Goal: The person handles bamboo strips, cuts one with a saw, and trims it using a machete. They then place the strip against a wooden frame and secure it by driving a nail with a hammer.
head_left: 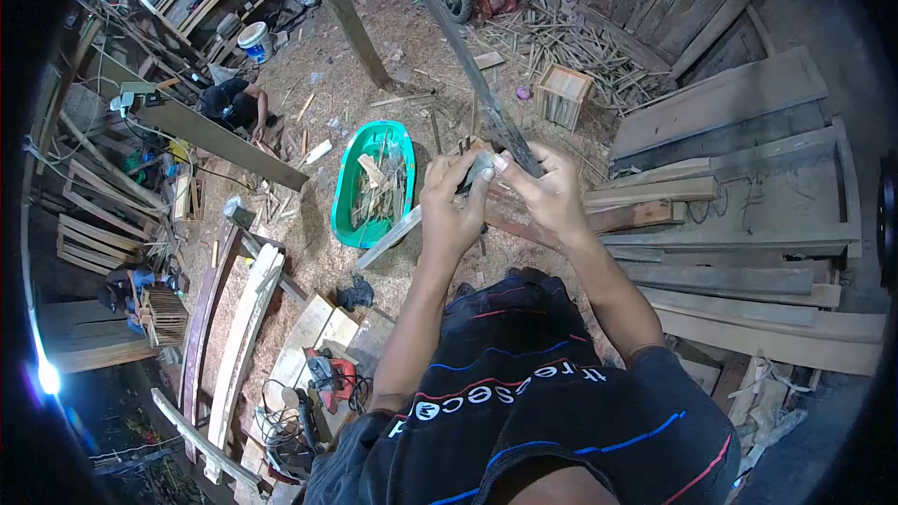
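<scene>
My left hand point(452, 201) and my right hand point(545, 194) are raised close together in front of my chest. Their fingers and thumbs pinch a small grey piece point(482, 166) between them; its kind is too small to make out. Just behind the hands runs a long dark timber post point(468, 51), its lower end partly covered by my right hand. Below the hands, a reddish-brown board point(514, 220) shows in part. To the left on the floor lies a green plastic tub point(339, 210) with wood offcuts point(376, 178) in it.
Planks point(730, 304) are stacked at the right, near a wooden box point(563, 95). Scrap sticks point(599, 56) cover the far floor. A red power tool point(335, 379) and cables lie at lower left. One person point(234, 103) crouches at the left, another person point(131, 290) lower down.
</scene>
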The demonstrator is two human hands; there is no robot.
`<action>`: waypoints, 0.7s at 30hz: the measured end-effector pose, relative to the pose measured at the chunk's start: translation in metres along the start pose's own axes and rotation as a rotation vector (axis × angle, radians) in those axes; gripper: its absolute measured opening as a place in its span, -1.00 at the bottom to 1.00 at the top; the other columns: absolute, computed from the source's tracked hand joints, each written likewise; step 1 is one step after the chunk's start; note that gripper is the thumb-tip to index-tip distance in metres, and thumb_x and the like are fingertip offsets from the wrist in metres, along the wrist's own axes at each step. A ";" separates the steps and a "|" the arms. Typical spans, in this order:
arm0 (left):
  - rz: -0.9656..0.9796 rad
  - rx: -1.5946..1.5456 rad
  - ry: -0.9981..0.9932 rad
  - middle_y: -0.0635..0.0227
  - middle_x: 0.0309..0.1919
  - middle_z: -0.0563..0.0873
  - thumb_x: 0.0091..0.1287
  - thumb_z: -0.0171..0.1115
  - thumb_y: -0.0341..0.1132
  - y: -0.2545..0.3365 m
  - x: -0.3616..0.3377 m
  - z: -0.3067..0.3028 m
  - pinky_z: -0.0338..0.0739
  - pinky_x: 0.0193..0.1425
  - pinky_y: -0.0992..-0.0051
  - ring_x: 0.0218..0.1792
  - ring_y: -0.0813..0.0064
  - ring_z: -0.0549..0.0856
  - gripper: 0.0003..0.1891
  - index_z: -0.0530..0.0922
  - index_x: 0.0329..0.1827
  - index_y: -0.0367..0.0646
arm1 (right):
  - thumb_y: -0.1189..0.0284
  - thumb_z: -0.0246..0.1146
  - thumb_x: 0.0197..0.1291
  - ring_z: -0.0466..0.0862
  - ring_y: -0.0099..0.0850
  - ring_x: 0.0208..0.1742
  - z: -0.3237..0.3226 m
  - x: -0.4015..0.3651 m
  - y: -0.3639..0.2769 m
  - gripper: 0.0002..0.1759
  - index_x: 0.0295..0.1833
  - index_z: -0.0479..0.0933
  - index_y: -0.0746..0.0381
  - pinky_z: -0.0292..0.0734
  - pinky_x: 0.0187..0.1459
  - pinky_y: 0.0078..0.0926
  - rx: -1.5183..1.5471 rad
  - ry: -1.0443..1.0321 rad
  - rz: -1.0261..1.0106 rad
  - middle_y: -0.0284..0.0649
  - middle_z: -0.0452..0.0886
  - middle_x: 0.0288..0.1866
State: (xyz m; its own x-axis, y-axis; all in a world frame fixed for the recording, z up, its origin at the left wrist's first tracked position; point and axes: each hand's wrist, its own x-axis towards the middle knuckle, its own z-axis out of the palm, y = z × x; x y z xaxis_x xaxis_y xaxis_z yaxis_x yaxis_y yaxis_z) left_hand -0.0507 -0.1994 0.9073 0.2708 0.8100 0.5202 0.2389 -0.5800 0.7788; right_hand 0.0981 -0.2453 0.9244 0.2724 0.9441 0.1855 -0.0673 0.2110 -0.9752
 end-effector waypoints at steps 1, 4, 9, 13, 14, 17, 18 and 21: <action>0.001 0.019 0.011 0.12 -0.22 0.68 0.20 0.38 -0.53 0.002 0.002 0.005 0.53 -0.02 0.35 -0.17 0.21 0.65 -0.65 0.68 0.08 -0.24 | 0.46 0.32 0.37 0.62 -0.67 -0.19 -0.005 0.002 -0.001 -0.80 -0.04 0.63 0.40 0.55 -0.17 -0.65 0.002 -0.011 0.001 -0.34 0.71 -0.21; -0.033 0.060 0.002 0.18 -0.27 0.71 0.22 0.41 -0.51 0.005 0.006 0.020 0.54 -0.08 0.41 -0.23 0.32 0.67 -0.72 0.72 0.01 -0.26 | 0.48 0.30 0.38 0.62 -0.67 -0.19 -0.021 0.006 -0.003 -0.80 -0.02 0.62 0.41 0.55 -0.17 -0.65 -0.033 -0.025 0.006 -0.33 0.71 -0.20; -0.110 -0.001 -0.046 0.20 -0.25 0.75 0.23 0.44 -0.49 -0.003 0.007 0.044 0.56 -0.13 0.49 -0.24 0.40 0.70 -0.76 0.75 -0.03 -0.27 | 0.50 0.25 0.40 0.61 -0.65 -0.18 -0.054 0.017 0.018 -0.81 0.00 0.60 0.41 0.54 -0.16 -0.62 -0.139 -0.072 0.061 -0.33 0.69 -0.20; -0.115 -0.038 -0.115 0.20 -0.23 0.75 0.21 0.45 -0.50 -0.050 -0.006 0.067 0.57 -0.13 0.48 -0.23 0.38 0.71 -0.72 0.74 0.00 -0.24 | 0.39 0.29 0.38 0.59 -0.64 -0.20 -0.066 0.026 0.068 -0.75 -0.03 0.59 0.39 0.52 -0.17 -0.59 0.054 0.032 0.176 -0.36 0.66 -0.22; -0.108 -0.029 -0.151 0.20 -0.23 0.75 0.21 0.45 -0.50 -0.066 -0.013 0.071 0.57 -0.13 0.48 -0.23 0.38 0.71 -0.72 0.74 0.00 -0.25 | 0.31 0.34 0.35 0.62 -0.61 -0.22 -0.075 0.028 0.097 -0.70 -0.06 0.61 0.37 0.53 -0.20 -0.55 0.120 0.038 0.209 -0.35 0.67 -0.26; -0.185 0.000 -0.203 0.19 -0.23 0.75 0.21 0.45 -0.52 -0.101 -0.037 0.086 0.57 -0.13 0.46 -0.21 0.35 0.71 -0.74 0.74 -0.02 -0.24 | 0.24 0.36 0.33 0.63 -0.61 -0.27 -0.083 0.025 0.121 -0.66 -0.11 0.63 0.36 0.53 -0.24 -0.52 -0.395 0.073 0.181 -0.34 0.67 -0.34; -0.203 -0.006 -0.190 0.19 -0.23 0.74 0.21 0.44 -0.53 -0.114 -0.048 0.096 0.58 -0.13 0.46 -0.21 0.35 0.71 -0.74 0.73 -0.02 -0.24 | 0.24 0.36 0.34 0.61 -0.61 -0.29 -0.083 0.022 0.134 -0.66 -0.13 0.63 0.35 0.52 -0.26 -0.52 -0.357 0.090 0.210 -0.34 0.66 -0.37; -0.260 -0.028 -0.219 0.19 -0.23 0.73 0.21 0.45 -0.55 -0.151 -0.067 0.122 0.59 -0.14 0.45 -0.22 0.35 0.71 -0.71 0.73 0.00 -0.22 | 0.22 0.35 0.36 0.57 -0.62 -0.37 -0.080 0.000 0.193 -0.66 -0.19 0.63 0.34 0.48 -0.31 -0.52 -0.246 0.137 0.290 -0.34 0.62 -0.45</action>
State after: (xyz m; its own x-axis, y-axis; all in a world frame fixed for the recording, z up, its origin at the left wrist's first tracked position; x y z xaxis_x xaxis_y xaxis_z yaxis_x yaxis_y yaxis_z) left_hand 0.0092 -0.1765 0.7119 0.3986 0.8909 0.2179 0.3014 -0.3516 0.8863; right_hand 0.1623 -0.2245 0.7265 0.4025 0.9095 -0.1036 0.0666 -0.1420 -0.9876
